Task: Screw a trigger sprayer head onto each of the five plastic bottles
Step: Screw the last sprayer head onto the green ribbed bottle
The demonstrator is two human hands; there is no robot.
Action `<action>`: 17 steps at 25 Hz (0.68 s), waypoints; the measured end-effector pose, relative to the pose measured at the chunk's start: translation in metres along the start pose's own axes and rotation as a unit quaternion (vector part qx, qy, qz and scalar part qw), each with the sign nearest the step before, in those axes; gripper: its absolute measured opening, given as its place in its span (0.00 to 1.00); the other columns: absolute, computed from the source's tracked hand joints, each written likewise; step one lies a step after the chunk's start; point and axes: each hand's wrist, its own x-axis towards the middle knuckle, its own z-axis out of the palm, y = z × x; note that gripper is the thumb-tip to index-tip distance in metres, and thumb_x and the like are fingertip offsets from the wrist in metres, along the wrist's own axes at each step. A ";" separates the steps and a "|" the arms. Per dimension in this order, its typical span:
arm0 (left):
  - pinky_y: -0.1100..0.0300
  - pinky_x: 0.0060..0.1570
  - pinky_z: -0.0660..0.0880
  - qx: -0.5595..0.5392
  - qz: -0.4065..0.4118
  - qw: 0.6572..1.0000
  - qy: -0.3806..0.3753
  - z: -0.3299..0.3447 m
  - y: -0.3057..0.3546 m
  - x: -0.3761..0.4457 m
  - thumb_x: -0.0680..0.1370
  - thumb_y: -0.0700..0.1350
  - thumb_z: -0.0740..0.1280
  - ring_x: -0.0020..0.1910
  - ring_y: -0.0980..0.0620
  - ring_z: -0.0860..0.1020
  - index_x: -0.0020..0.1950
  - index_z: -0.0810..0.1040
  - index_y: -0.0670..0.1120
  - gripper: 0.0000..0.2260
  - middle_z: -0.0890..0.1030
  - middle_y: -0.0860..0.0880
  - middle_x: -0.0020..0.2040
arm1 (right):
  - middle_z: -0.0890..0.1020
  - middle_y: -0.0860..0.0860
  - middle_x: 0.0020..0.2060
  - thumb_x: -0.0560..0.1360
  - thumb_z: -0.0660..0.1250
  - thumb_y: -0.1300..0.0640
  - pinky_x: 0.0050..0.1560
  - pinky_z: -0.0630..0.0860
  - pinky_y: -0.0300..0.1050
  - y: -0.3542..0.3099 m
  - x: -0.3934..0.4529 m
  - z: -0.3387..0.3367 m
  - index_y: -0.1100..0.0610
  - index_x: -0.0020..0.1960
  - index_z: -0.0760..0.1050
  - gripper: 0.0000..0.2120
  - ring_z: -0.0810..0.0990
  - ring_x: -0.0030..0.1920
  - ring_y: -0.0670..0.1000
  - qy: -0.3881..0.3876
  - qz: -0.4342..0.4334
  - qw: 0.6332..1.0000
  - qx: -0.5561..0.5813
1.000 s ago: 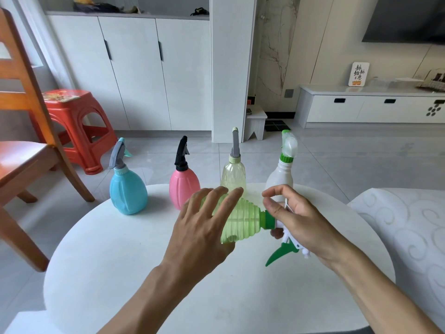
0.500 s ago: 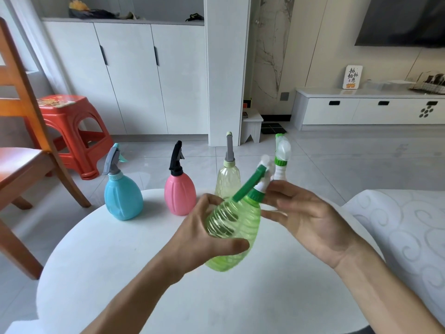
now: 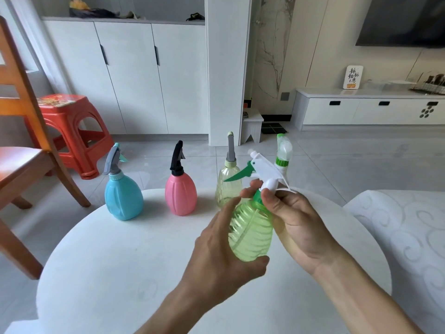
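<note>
- A round white surface is seen filling the lower half of the frame, with a pale tiled floor behind it and a white patterned cushion at the right edge.
- White cabinets are set across the upper left, a low white console lies at the upper right, and a wooden chair with an orange stool behind it is found at the left edge.
- Four capped bottles are lined along the far rim of the surface: a blue bottle left of centre, a pink bottle beside it, a pale yellow bottle at centre, and a white bottle with a green collar, largely hidden behind the held sprayer.
- Compared with half a second ago, the green bottle has been brought more upright, and its trigger is now turned toward the left of the frame.
- The green bottle is held above the surface at lower centre, clear of it.
- The left hand is wrapped around the bottle's lower body, thumb under the base and fingers curled along its left side.
- The right hand is closed at the neck, fingertips pinched on the green collar just below the white sprayer head.
- The sprayer head is seated on the bottle's neck; how far it is threaded cannot be told.
</note>
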 end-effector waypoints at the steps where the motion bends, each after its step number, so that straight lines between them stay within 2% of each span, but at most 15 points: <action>1: 0.59 0.57 0.76 0.003 0.006 1.000 -0.001 0.002 0.001 0.001 0.61 0.51 0.78 0.63 0.59 0.75 0.76 0.60 0.62 0.47 0.75 0.62 0.68 | 0.84 0.59 0.53 0.73 0.72 0.52 0.65 0.73 0.51 -0.004 0.001 -0.002 0.69 0.56 0.77 0.22 0.81 0.59 0.56 -0.027 0.000 1.000 -0.009; 3: 0.54 0.58 0.77 -0.011 0.022 0.999 -0.034 -0.003 -0.001 0.005 0.62 0.46 0.78 0.63 0.56 0.75 0.78 0.57 0.59 0.49 0.74 0.60 0.69 | 0.82 0.63 0.59 0.73 0.73 0.51 0.68 0.70 0.53 -0.015 0.001 -0.010 0.75 0.61 0.70 0.30 0.77 0.65 0.59 -0.075 0.005 0.997 -0.016; 6: 0.53 0.49 0.80 -0.100 0.004 0.986 -0.137 -0.011 -0.004 0.011 0.63 0.40 0.79 0.55 0.53 0.78 0.76 0.62 0.58 0.46 0.78 0.58 0.60 | 0.77 0.65 0.65 0.77 0.69 0.51 0.71 0.65 0.56 -0.021 0.000 -0.018 0.69 0.67 0.71 0.27 0.72 0.70 0.63 -0.154 0.032 0.987 -0.020; 8: 0.56 0.54 0.78 -0.165 -0.010 0.965 -0.203 -0.014 -0.003 0.011 0.65 0.37 0.78 0.57 0.52 0.78 0.74 0.67 0.54 0.40 0.79 0.52 0.59 | 0.76 0.65 0.66 0.78 0.66 0.52 0.69 0.67 0.58 -0.022 -0.001 -0.015 0.67 0.68 0.71 0.24 0.72 0.68 0.65 -0.186 0.055 0.981 0.009; 10: 0.55 0.64 0.72 -0.214 -0.016 0.948 -0.235 -0.017 -0.004 0.011 0.66 0.33 0.77 0.67 0.55 0.74 0.76 0.66 0.53 0.42 0.76 0.55 0.67 | 0.79 0.63 0.62 0.79 0.66 0.52 0.68 0.69 0.56 -0.022 -0.002 -0.011 0.65 0.65 0.73 0.21 0.74 0.67 0.64 -0.176 0.061 0.982 0.025; 12: 0.54 0.73 0.63 -0.234 -0.024 0.948 -0.217 -0.018 -0.007 0.011 0.65 0.32 0.77 0.76 0.59 0.62 0.79 0.58 0.58 0.50 0.66 0.60 0.76 | 0.81 0.61 0.56 0.78 0.67 0.52 0.68 0.69 0.52 -0.018 -0.003 -0.006 0.63 0.60 0.77 0.17 0.75 0.67 0.63 -0.129 0.031 0.991 -0.012; 13: 0.57 0.74 0.61 -0.227 -0.036 0.953 -0.199 -0.017 -0.008 0.011 0.64 0.35 0.79 0.76 0.63 0.59 0.80 0.54 0.59 0.53 0.63 0.62 0.77 | 0.82 0.60 0.53 0.77 0.67 0.51 0.67 0.70 0.50 -0.016 -0.003 -0.003 0.62 0.57 0.78 0.16 0.76 0.65 0.62 -0.108 0.014 0.994 -0.030; 15: 0.72 0.68 0.63 -0.219 -0.060 0.958 -0.177 -0.016 -0.010 0.009 0.62 0.40 0.80 0.72 0.70 0.62 0.81 0.48 0.58 0.57 0.64 0.67 0.75 | 0.83 0.58 0.50 0.75 0.69 0.48 0.66 0.72 0.50 -0.012 -0.004 0.004 0.61 0.54 0.79 0.17 0.78 0.61 0.58 -0.074 -0.005 0.996 -0.044; 17: 0.77 0.62 0.64 -0.219 -0.063 0.959 -0.166 -0.013 -0.016 0.008 0.64 0.39 0.80 0.70 0.71 0.65 0.79 0.44 0.61 0.57 0.68 0.72 0.71 | 0.83 0.58 0.49 0.73 0.72 0.45 0.65 0.71 0.53 -0.010 -0.004 0.007 0.61 0.55 0.79 0.20 0.79 0.58 0.57 -0.045 -0.008 0.998 -0.050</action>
